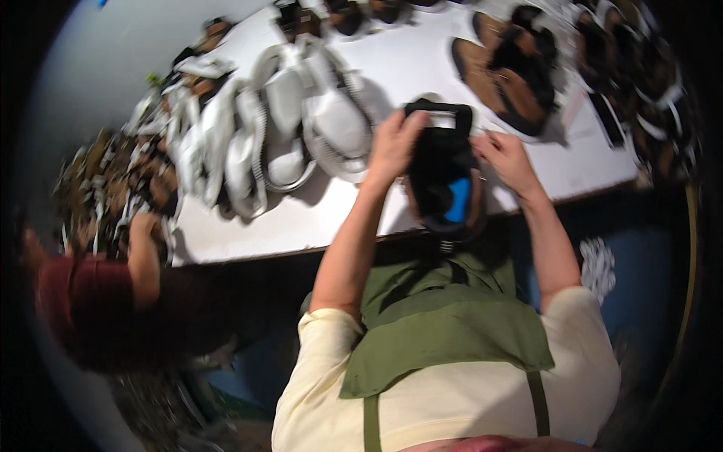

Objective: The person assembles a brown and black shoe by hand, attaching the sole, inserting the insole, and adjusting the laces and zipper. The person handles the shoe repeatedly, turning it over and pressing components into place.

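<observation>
In front of my body, at the table's front edge, is a black shoe [431, 167], apparently a sandal, with a brown rim and a bright blue patch inside. A black strap framing a rectangular gap stands at its far end. My left hand [394, 147] is closed on the left side of that strap, thumb over the top. At its right edge my right hand [506, 160] is closed in a pinch, its fingertips on or against the strap; blur hides exactly what they grip. White thick-soled sandals [335, 113] lie just left of my left hand.
Brown-and-black sandals [516, 83] lie beyond my right hand. More footwear [629, 56] crowds the right end of the white table [248, 237]. Brown shoes are heaped at the far left, where a co-worker in a dark red top [86, 297] reaches in.
</observation>
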Demonstrator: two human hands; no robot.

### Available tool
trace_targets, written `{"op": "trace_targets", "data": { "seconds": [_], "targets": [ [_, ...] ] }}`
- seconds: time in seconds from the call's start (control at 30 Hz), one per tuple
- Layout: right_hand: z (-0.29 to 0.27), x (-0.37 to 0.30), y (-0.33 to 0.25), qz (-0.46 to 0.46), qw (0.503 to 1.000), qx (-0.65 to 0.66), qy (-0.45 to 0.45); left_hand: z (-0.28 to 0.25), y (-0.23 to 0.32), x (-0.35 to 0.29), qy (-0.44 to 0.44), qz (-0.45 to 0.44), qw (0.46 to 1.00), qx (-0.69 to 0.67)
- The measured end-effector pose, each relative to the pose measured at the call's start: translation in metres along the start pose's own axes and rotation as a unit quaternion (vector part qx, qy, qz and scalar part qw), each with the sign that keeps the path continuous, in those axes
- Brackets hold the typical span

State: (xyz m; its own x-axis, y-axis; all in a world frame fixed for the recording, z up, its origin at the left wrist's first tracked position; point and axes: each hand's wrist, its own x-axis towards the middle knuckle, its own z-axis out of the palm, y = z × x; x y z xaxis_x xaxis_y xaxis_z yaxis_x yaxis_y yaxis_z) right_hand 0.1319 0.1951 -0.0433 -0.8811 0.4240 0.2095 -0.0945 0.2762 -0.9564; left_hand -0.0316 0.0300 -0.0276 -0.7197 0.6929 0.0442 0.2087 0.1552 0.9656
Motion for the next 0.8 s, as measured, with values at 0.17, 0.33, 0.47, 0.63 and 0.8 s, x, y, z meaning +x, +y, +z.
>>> {"op": "trace_targets", "data": {
  "seconds": [0.17,0.33,0.47,0.63,0.8],
  "targets": [
    [-0.016,0.004,-0.001,0.026,0.997,0.062,-0.027,0.005,-0.006,0.006,0.0,0.035,0.981,-0.189],
    [-0.02,0.001,0.012,0.013,0.992,0.114,0.05,0.014,-0.001,0.005,0.002,0.011,0.972,-0.235],
    [-0.01,-0.007,0.005,0.036,0.983,0.164,0.081,0.009,-0.009,0.005,0.003,-0.003,0.97,-0.243],
    [0.006,-0.004,-0.006,0.055,0.987,0.147,0.04,0.008,-0.007,0.006,0.013,-0.043,0.968,-0.246],
    [0.012,0.001,0.005,0.022,0.988,0.128,0.078,0.007,-0.004,0.007,0.033,-0.058,0.973,-0.22]
  ]
}}
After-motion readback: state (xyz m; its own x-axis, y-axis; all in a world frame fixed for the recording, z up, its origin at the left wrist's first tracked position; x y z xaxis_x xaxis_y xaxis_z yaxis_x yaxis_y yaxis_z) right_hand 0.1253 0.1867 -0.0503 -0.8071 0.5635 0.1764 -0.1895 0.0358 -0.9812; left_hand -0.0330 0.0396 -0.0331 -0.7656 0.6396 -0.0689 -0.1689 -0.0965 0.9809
